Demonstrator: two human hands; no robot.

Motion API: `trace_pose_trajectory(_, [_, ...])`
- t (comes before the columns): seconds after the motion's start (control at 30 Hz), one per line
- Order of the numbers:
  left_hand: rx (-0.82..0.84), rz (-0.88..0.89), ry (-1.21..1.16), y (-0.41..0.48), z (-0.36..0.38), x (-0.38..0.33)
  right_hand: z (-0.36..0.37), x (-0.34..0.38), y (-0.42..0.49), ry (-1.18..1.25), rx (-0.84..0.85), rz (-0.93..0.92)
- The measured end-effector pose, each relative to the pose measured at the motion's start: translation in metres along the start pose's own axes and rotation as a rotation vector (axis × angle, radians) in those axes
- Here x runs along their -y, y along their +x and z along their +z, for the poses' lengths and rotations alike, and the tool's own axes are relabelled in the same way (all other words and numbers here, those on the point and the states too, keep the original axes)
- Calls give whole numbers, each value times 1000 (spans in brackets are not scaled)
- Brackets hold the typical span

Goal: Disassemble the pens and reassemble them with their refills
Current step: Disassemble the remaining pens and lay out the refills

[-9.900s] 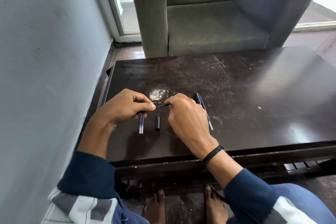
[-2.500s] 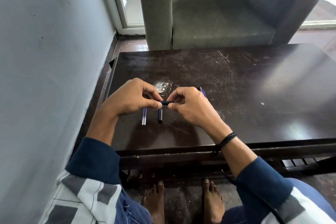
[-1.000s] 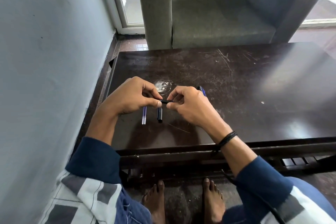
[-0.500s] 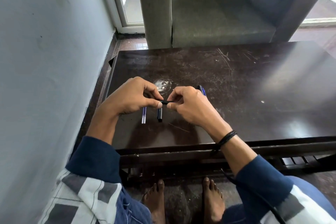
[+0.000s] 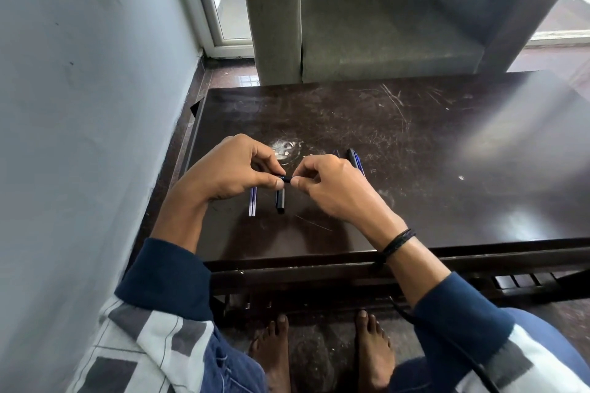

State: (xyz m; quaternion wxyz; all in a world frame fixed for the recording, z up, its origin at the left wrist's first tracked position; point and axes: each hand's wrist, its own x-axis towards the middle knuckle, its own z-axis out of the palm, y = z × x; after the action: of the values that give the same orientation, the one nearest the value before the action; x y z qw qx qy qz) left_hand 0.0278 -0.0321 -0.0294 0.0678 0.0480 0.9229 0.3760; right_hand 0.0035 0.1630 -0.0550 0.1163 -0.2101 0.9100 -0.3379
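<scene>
I drew my left hand [image 5: 230,169] and right hand [image 5: 332,188] closer together near the tabletop's [image 5: 447,137] left edge. The thin blue refill that had spanned the gap between my fingertips was gone from sight. Only a short dark pen piece [image 5: 286,178] showed between them.

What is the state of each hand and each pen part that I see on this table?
left hand: pinches one end of the dark pen piece
right hand: pinches its other end
dark pen piece: held level above the table, between both hands
refills: two, lying loose side by side, partly under the left hand
black tube: lying loose beside the refills, not touching them
pens: lying behind the right hand, mostly hidden
</scene>
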Motion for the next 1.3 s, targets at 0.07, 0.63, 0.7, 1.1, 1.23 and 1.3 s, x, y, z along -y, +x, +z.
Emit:
trace_pose_trajectory(0.07, [-10,-4,9,0,-1,0,-1,1,-1,11,-11,-5])
trace_pose_trajectory(0.63, [-1,-1,9,-1,0,-2,0,-1,1,-9,-35,0])
trace_pose_trajectory(0.7, [-16,3,6,-2,0,-2,1,-1,1,-5,-29,2])
trace_pose_trajectory(1.1, [-27,7,20,-1,-1,-2,1,-1,0,-5,-25,-8])
trace_pose_trajectory(1.23, [-24,4,23,-2,0,-2,1,0,0,-5,-42,-6])
trace_pose_trajectory(1.3, [-13,4,25,-1,1,-2,1,-1,1,-19,-41,1])
